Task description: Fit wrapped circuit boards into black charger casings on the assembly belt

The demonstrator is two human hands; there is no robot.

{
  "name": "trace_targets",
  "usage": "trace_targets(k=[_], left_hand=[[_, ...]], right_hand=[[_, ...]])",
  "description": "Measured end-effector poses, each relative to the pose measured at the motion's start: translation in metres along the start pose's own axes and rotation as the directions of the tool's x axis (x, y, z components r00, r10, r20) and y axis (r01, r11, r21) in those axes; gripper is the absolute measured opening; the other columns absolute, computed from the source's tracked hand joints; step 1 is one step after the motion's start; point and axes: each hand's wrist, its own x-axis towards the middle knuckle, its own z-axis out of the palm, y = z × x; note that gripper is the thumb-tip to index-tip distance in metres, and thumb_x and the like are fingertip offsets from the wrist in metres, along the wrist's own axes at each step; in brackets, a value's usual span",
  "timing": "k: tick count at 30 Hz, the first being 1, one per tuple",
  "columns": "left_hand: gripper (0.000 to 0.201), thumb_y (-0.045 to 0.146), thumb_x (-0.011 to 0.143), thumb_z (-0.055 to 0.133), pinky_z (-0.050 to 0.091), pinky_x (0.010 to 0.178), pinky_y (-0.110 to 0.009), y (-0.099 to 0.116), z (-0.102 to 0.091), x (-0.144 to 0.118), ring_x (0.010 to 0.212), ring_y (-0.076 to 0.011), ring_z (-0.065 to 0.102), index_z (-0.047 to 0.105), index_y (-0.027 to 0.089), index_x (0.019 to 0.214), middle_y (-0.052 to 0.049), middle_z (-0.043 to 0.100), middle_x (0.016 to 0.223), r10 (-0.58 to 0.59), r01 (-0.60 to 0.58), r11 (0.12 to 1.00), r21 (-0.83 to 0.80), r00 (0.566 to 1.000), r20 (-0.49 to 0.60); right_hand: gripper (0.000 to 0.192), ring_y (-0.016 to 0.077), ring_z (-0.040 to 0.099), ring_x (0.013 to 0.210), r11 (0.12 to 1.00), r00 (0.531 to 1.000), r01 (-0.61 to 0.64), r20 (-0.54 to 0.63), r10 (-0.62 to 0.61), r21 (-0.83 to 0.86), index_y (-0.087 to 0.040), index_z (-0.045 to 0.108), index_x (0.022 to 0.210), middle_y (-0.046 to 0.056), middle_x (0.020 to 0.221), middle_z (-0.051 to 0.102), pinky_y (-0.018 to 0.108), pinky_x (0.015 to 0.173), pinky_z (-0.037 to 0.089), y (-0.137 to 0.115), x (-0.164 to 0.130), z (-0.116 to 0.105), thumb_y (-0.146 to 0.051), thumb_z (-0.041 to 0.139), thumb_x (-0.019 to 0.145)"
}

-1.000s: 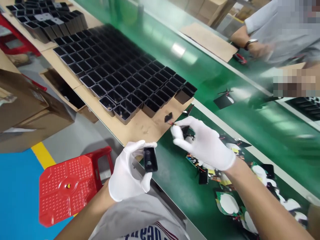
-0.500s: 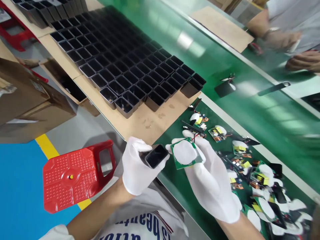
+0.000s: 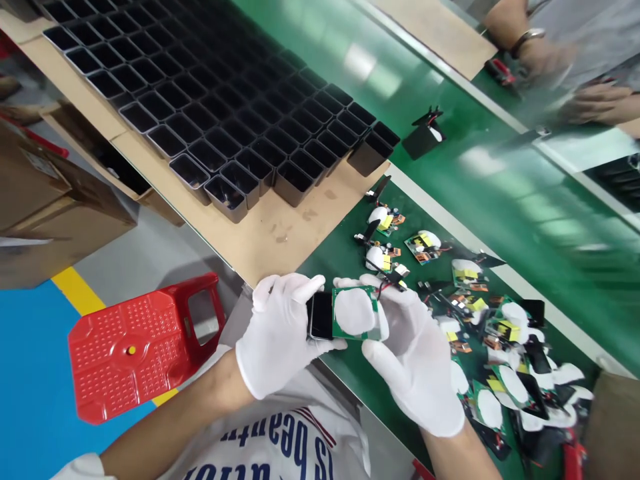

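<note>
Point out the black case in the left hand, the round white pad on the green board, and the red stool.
Black case [image 3: 321,315]: head view, on its dark visible middle.
Round white pad [image 3: 354,311]: head view, centre of its face.
Red stool [image 3: 146,341]: head view, on its seat top.

left hand [image 3: 280,337]: white-gloved, fingers bent in a grip
right hand [image 3: 417,363]: white-gloved, gripping, thumb parted from fingers, fingertips near the left hand's
left forearm [image 3: 180,415]: bare, slanting in from lower left
right forearm [image 3: 460,459]: bare, mostly out of view

Left hand [image 3: 280,333] — black case [image 3: 321,317]; right hand [image 3: 419,363] — green board [image 3: 355,312]
</note>
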Motion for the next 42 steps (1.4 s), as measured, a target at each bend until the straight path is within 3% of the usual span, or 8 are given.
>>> trace_targets(k=[7,12,15,18,23,28,33,42], left_hand=[[0.053,0.037,0.084,0.085,0.05,0.1,-0.044,-0.013,0.004,-0.009,0.098,-0.0243,0.077,0.063,0.024,0.13,-0.003,0.081,0.111,-0.026,0.031,0.974,-0.223,0.999,0.026],[0.045,0.036,0.087,0.08,0.058,0.08,-0.041,-0.012,-0.002,-0.007,0.092,-0.0264,0.079,0.065,0.023,0.128,-0.005,0.083,0.107,0.032,0.009,0.924,-0.383,0.994,0.1],[0.058,0.037,0.087,0.081,0.062,0.088,-0.045,-0.01,-0.005,-0.006,0.105,-0.0304,0.08,0.058,0.023,0.138,-0.01,0.081,0.122,0.055,-0.044,0.928,-0.369,0.998,0.02],[0.054,0.038,0.088,0.08,0.063,0.081,-0.044,-0.007,-0.007,-0.002,0.097,-0.0294,0.081,0.058,0.022,0.135,-0.009,0.081,0.113,0.089,-0.062,0.918,-0.392,0.995,0.05],[0.056,0.04,0.092,0.077,0.063,0.081,-0.043,0.0,-0.01,0.004,0.094,-0.027,0.079,0.052,0.025,0.14,-0.006,0.08,0.11,0.112,-0.099,0.919,-0.381,0.994,0.012],[0.054,0.043,0.095,0.074,0.062,0.078,-0.042,0.005,-0.015,0.005,0.089,-0.0252,0.079,0.05,0.028,0.141,-0.004,0.08,0.107,0.106,-0.087,0.934,-0.347,0.994,0.037],[0.056,0.046,0.09,0.08,0.062,0.075,-0.043,0.008,-0.015,0.005,0.085,-0.0262,0.079,0.055,0.027,0.137,-0.003,0.079,0.101,0.081,-0.052,0.946,-0.321,0.994,0.077],[0.053,0.033,0.091,0.075,0.06,0.073,-0.04,0.008,-0.015,0.005,0.084,-0.0249,0.078,0.051,0.025,0.138,-0.002,0.078,0.1,0.119,-0.097,0.942,-0.321,0.992,0.05]], right_hand=[[0.073,0.0328,0.069,0.143,0.995,0.988,0.012,0.152,0.003,-0.097,-0.036,0.067,0.145,0.008,0.148,0.074,0.044,0.125,0.054,-0.005,-0.011,-0.009,-0.058,0.097,0.082],[0.05,0.0229,0.076,0.12,0.996,0.987,0.014,0.163,0.0,-0.088,-0.037,0.073,0.128,0.0,0.128,0.078,0.03,0.105,0.061,-0.012,-0.011,-0.005,-0.058,0.093,0.087],[0.035,0.0217,0.076,0.109,0.996,0.98,0.017,0.201,0.002,-0.092,-0.037,0.073,0.115,-0.003,0.112,0.078,0.032,0.1,0.062,-0.017,-0.011,-0.004,-0.049,0.094,0.089],[0.034,0.0236,0.076,0.108,0.997,0.975,0.017,0.224,0.001,-0.077,-0.038,0.071,0.115,-0.004,0.103,0.078,0.037,0.103,0.062,-0.016,-0.015,-0.006,-0.039,0.094,0.09],[0.046,0.0264,0.075,0.118,0.996,0.986,0.07,0.156,-0.061,-0.055,-0.042,0.07,0.125,-0.002,0.131,0.076,0.042,0.105,0.062,-0.011,-0.02,-0.008,-0.038,0.096,0.087],[0.041,0.0295,0.078,0.106,0.998,0.987,0.053,0.155,-0.049,-0.022,-0.044,0.073,0.109,-0.004,0.118,0.078,0.046,0.094,0.068,-0.008,-0.026,-0.008,-0.028,0.099,0.082],[0.036,0.0359,0.078,0.109,0.993,0.99,0.086,0.119,-0.076,-0.084,-0.041,0.076,0.109,0.001,0.12,0.078,0.054,0.094,0.069,-0.005,-0.03,-0.01,-0.033,0.098,0.082],[0.025,0.0293,0.074,0.107,0.947,0.97,0.211,0.171,-0.172,-0.243,-0.035,0.075,0.1,0.001,0.12,0.075,0.045,0.094,0.066,-0.02,-0.014,-0.007,-0.046,0.094,0.088]])
